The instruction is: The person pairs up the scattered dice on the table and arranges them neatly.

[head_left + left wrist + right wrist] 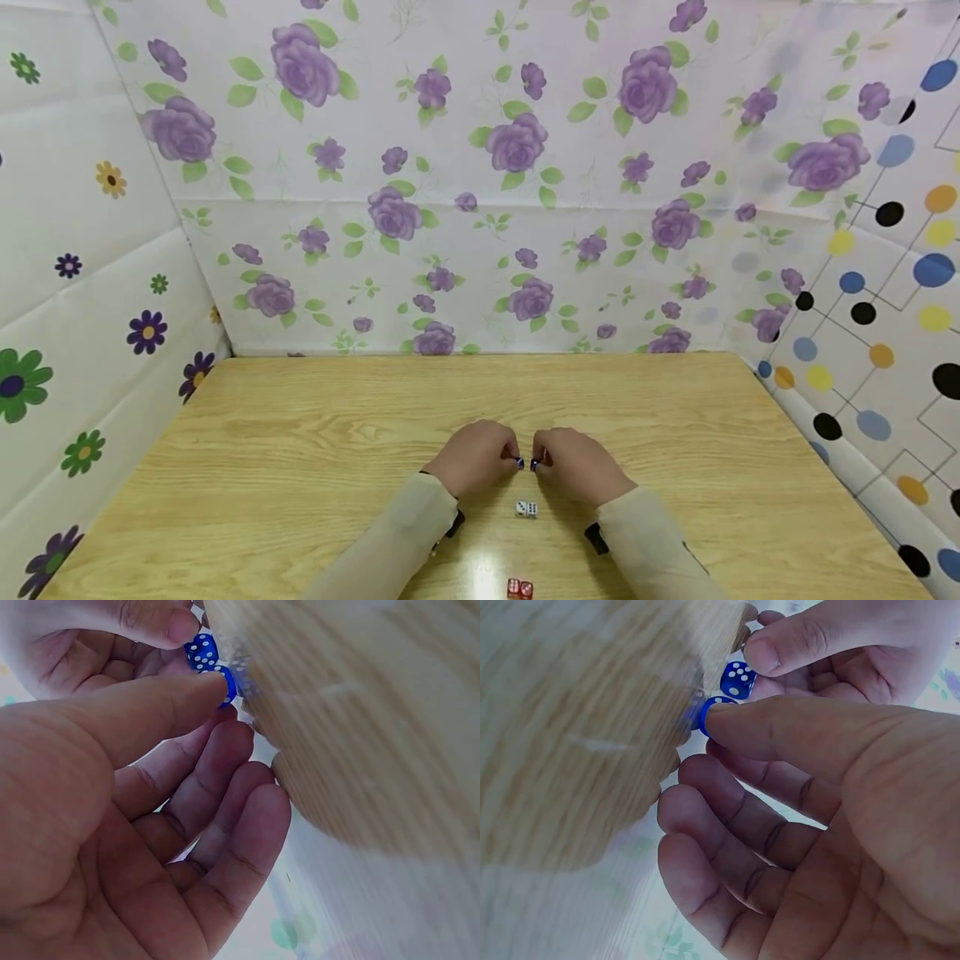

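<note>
My left hand pinches a blue die with white dots between thumb and index finger, low over the wooden table. Facing it, my right hand pinches a second blue die the same way. A narrow gap separates the two dice in the head view. In the left wrist view, the left thumb covers much of its die, and the right hand's die shows just beyond. From the right wrist, the right hand's die is partly hidden by the thumb; the left hand's die shows dotted faces.
Two white dice sit side by side on the table, between the forearms. Closer to me, two red dice lie together at the bottom of the view. Patterned cloth stands behind the table and along both sides.
</note>
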Tool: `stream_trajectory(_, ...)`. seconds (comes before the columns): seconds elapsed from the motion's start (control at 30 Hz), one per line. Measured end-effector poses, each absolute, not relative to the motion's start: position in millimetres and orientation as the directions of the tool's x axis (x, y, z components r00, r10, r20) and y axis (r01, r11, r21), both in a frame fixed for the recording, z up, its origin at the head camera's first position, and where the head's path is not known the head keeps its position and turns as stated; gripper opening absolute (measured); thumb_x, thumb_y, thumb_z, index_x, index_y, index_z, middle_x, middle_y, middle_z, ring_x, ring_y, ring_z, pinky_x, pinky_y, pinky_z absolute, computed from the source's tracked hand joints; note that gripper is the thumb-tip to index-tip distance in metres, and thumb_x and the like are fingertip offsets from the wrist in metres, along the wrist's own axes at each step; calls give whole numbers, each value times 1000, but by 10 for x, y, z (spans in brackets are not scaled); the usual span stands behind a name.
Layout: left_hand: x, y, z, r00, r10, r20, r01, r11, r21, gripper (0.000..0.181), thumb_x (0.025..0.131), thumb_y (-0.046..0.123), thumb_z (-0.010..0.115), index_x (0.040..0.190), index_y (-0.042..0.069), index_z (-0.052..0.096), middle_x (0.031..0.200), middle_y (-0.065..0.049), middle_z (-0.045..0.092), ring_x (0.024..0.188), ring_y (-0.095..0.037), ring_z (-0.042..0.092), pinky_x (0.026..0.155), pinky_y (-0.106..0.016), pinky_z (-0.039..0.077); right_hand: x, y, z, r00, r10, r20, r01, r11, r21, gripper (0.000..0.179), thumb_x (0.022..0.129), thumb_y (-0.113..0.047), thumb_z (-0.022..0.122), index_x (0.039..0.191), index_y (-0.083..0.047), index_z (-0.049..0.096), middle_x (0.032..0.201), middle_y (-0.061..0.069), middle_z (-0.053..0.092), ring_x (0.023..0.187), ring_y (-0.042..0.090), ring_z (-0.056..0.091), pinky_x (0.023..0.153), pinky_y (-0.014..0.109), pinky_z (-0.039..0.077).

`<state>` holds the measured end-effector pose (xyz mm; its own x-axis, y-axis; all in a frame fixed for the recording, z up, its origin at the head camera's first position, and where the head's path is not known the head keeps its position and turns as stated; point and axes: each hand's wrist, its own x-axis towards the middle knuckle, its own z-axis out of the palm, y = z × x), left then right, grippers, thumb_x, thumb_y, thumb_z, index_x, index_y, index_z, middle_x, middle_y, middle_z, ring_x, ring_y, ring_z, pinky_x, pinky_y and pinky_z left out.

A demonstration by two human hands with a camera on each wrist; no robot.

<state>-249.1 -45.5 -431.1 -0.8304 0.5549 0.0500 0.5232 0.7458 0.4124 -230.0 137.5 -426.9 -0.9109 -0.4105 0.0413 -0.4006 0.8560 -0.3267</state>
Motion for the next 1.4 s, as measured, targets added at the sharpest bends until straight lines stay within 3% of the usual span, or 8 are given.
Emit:
stream_trajectory(0.2, -2489, -429, -4318, -830, 556, 47, 524, 746, 410, 4, 86, 18, 70, 89, 16, 72, 85, 10, 67, 75, -2, 58, 73, -24, 50, -2294, 1383, -4268, -916, -401, 29, -384, 852, -357, 6, 84, -10, 70, 84, -12, 64, 75, -4, 60, 65, 9, 51, 62, 30, 45)
stream_trajectory(1.4, -2503, -355, -4282, -817, 574, 44, 543, 743, 390, 6, 87, 18, 69, 91, 15, 72, 87, 8, 68, 77, -4, 59, 70, -22, 50, -2345, 1403, -4282, -907, -418, 43, -405, 843, -355, 7, 84, -13, 71, 81, -14, 64, 71, -8, 55, 64, 9, 49, 60, 29, 43)
